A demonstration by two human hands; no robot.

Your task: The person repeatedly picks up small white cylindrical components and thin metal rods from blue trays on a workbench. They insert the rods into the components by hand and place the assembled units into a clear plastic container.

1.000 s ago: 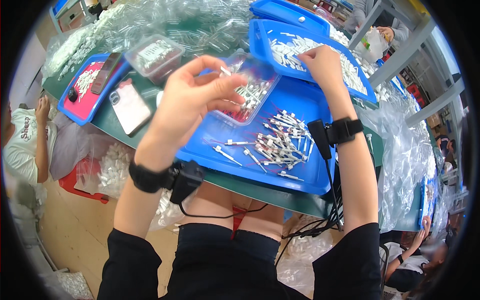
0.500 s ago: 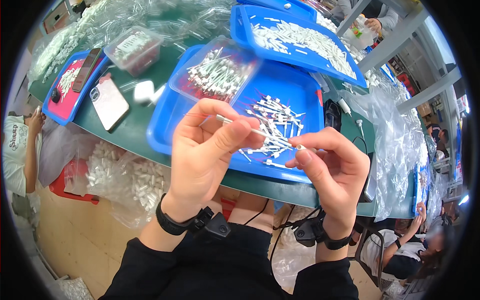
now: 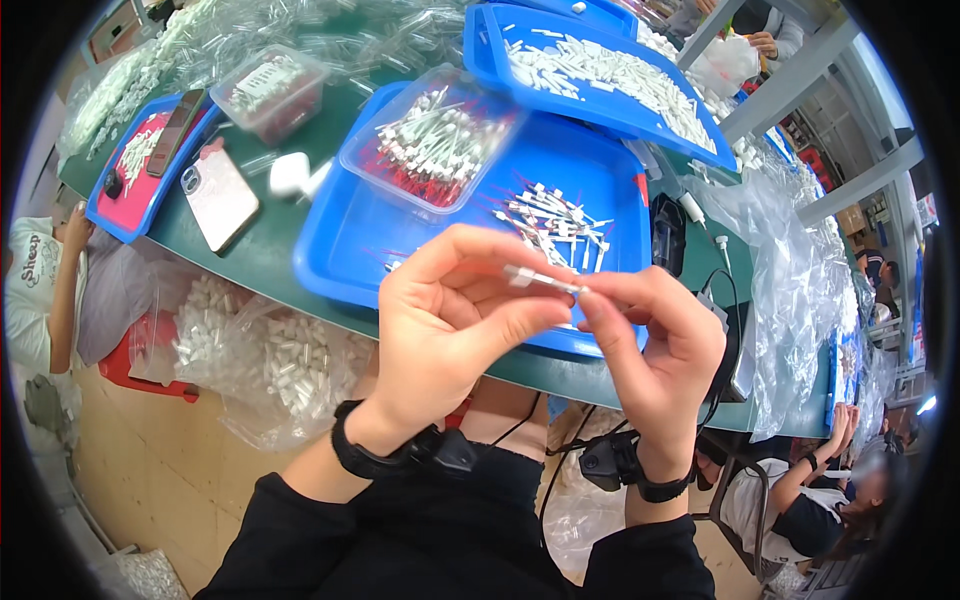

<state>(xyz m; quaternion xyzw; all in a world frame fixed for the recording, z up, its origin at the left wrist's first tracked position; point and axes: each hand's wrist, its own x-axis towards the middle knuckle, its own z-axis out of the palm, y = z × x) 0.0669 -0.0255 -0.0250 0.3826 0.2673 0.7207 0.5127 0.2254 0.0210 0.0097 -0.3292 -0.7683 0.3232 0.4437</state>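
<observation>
A thin white stick-shaped part with a pale, blocky end (image 3: pixel 521 275) is held between my hands above the blue tray (image 3: pixel 330 240). My left hand (image 3: pixel 455 325) curls round it, the thumb stretched toward its right end. Thumb and forefinger of my right hand (image 3: pixel 650 335) pinch that right end, almost touching the left fingertips. Blur and the fingers hide the part's details. Just beyond the hands, a heap of similar white parts (image 3: pixel 555 225) with thin red wires lies in the tray. A clear plastic box (image 3: pixel 440 208) of white sticks with red wires sits in the tray's far left portion.
Another blue tray (image 3: pixel 490 60) of white tubes overlaps at the back. Leftward are a phone (image 3: pixel 218 197), a white case (image 3: pixel 290 174), a clear tub (image 3: pixel 270 120) and a small blue tray (image 3: pixel 130 235). Plastic sheeting (image 3: pixel 770 300) hangs at right; people sit on both sides.
My hands have come together; the left moved right and slightly down. The part shifted right, and its red wires and the small white tube at my right fingertips no longer show distinctly.
</observation>
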